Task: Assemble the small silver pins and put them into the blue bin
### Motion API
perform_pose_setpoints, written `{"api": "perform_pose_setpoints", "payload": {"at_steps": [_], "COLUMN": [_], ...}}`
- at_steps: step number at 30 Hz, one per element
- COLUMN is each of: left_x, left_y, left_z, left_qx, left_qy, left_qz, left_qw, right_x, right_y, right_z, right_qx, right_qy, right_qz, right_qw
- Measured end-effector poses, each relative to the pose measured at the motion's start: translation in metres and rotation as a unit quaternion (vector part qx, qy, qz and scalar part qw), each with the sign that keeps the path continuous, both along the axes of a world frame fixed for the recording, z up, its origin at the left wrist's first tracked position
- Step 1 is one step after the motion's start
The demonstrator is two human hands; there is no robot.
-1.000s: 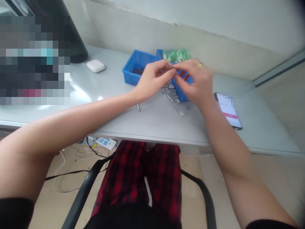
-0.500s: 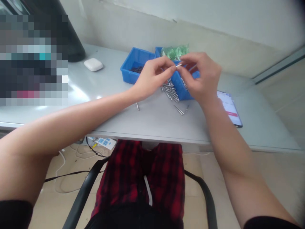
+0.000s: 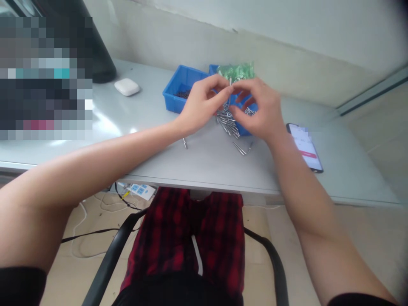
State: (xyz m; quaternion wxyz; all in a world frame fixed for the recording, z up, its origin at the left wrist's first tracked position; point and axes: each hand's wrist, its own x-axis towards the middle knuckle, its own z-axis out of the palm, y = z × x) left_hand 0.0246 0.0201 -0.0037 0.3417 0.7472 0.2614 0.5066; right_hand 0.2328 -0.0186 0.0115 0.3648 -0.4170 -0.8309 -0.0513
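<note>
Grey bench [image 3: 204, 163], pale wall [image 3: 185, 34] behind, light floor [image 3: 258, 250] below with a power strip [image 3: 143, 191]. Left hand [image 3: 202, 100]: grip pinched nearly closed on a slim metal pin [image 3: 230, 81], held upright over the pin pile [image 3: 228, 123]. Right hand [image 3: 259, 106]: grip part open, index fingertip at the pin, thumb apart; can't tell if it bears any of the hold. Blue bin [image 3: 174, 102] with dark bits left of the hands, second bin [image 3: 246, 129] behind right hand, green bag [image 3: 237, 71] farther back. Phone [image 3: 306, 148] right, white case [image 3: 127, 87] left.
</note>
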Motion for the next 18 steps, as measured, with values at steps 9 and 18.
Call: {"api": "perform_pose_setpoints", "payload": {"at_steps": [9,18], "left_x": [0.0003,0.0014], "left_y": [-0.0018,-0.0027], "left_z": [-0.0013,-0.0012], "left_qx": [-0.006,-0.018], "left_qy": [-0.001,-0.096], "left_qz": [0.003,-0.073], "left_qw": [1.000,0.993], "right_x": [0.0031,0.0023], "right_y": [-0.0002,-0.0004], "right_z": [0.0032,0.0011], "right_qx": [0.001,-0.012], "right_qy": [0.013,0.032], "right_qz": [-0.010,-0.043], "right_qw": [1.000,0.998]}}
